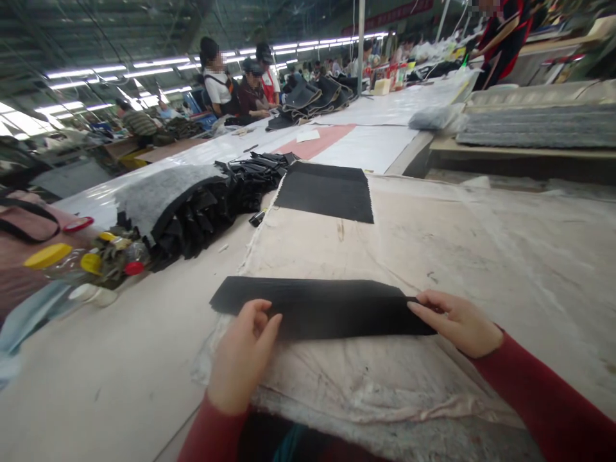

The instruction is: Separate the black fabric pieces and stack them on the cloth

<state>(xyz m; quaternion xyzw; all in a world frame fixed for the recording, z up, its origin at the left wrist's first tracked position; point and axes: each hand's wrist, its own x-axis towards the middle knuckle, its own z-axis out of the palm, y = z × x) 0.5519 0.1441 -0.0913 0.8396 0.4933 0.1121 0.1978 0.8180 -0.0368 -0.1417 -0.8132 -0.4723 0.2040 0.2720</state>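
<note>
A long black fabric strip [327, 307] lies across a worn, stained cloth pad [433, 256] right in front of me. My left hand [243, 356] rests at the strip's near left edge, thumb and fingers pinched on the fabric. My right hand [457, 321] presses on the strip's right end, fingers laid together and gripping its corner. Both arms wear dark red sleeves. Farther along the pad lies a black rectangular fabric piece [326, 191], flat and untouched.
A heap of black cut pieces under grey felt [192, 205] sits to the left. Bottles and coloured lids [96, 260] crowd the left edge. Several people [240, 86] work at the long white table beyond. Grey rolled material [539, 125] lies on a bench at right.
</note>
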